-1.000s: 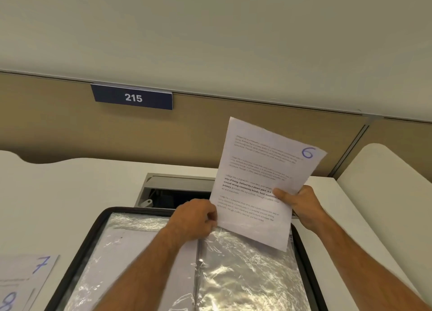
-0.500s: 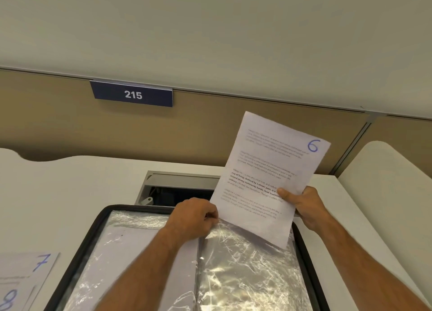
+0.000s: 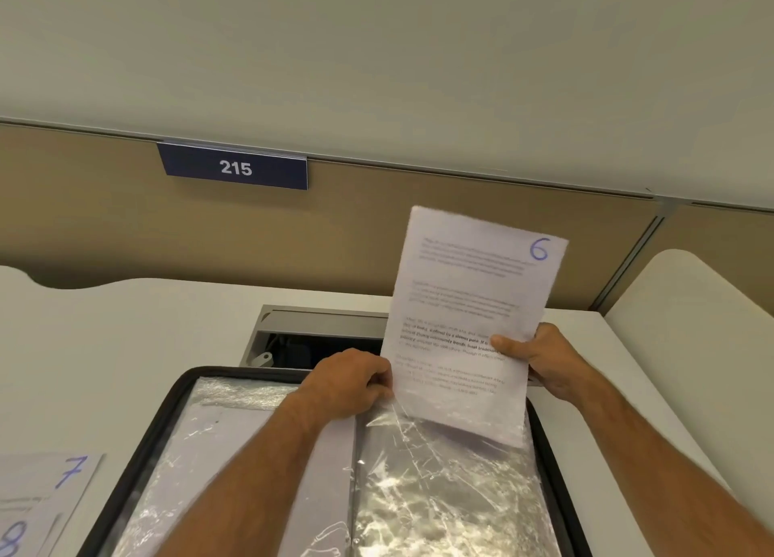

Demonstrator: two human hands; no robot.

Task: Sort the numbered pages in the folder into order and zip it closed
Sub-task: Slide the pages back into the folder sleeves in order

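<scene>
- White tabletop fills the middle band of the frame, with a tan partition behind it bearing a dark sign reading 215 at upper left of centre.
- Black-edged zip folder lies open at lower centre, its crinkled clear sleeves facing up; a grey cable hatch sits just beyond its far edge.
- Page 6 stands nearly upright at right of centre, long axis running up and slightly tilted, its lower edge right at the mouth of the right-hand sleeve.
- Right hand grasps the page's right edge, thumb on the printed face.
- Left hand, nearer the spine, is clenched on the sleeve's top edge beside the page's lower left corner, apparently holding the plastic open.
- Judging from this, the page must travel straight down along its long axis into the sleeve directly below it.
- Pages marked 7 and 8 lie at lower left, outside the folder.
</scene>
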